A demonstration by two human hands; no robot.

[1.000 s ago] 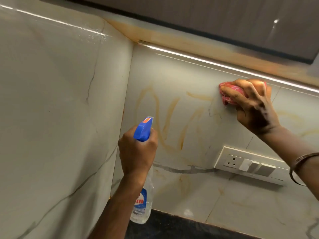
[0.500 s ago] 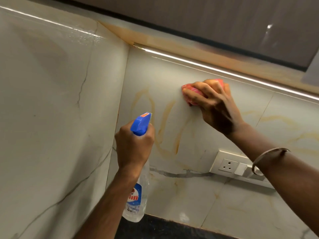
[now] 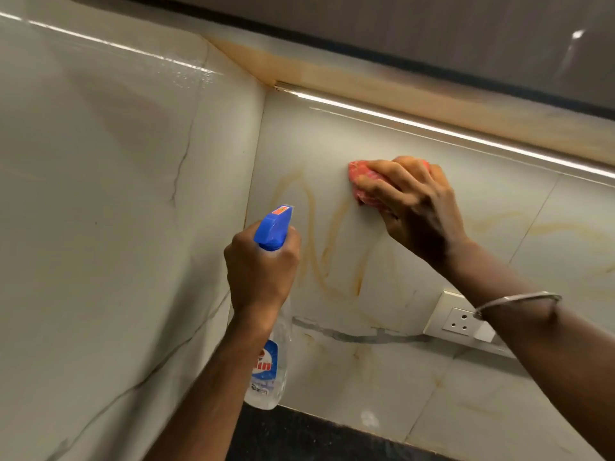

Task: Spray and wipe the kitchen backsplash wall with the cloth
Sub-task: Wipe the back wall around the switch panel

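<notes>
Cloth (image 3: 361, 183) under right hand (image 3: 412, 207), against backsplash (image 3: 416, 281)

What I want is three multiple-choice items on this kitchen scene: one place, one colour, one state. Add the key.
1. Where is the cloth? A) on the counter B) against the backsplash wall, under the right hand C) hanging on the socket
2. The head of the spray bottle is: A) blue B) green C) white
3. The left hand is: A) open B) gripping the spray bottle C) flat on the wall
Key: 1B, fingers hold it to the tile; 2A, blue trigger top; 3B, fingers wrap the neck.
</notes>
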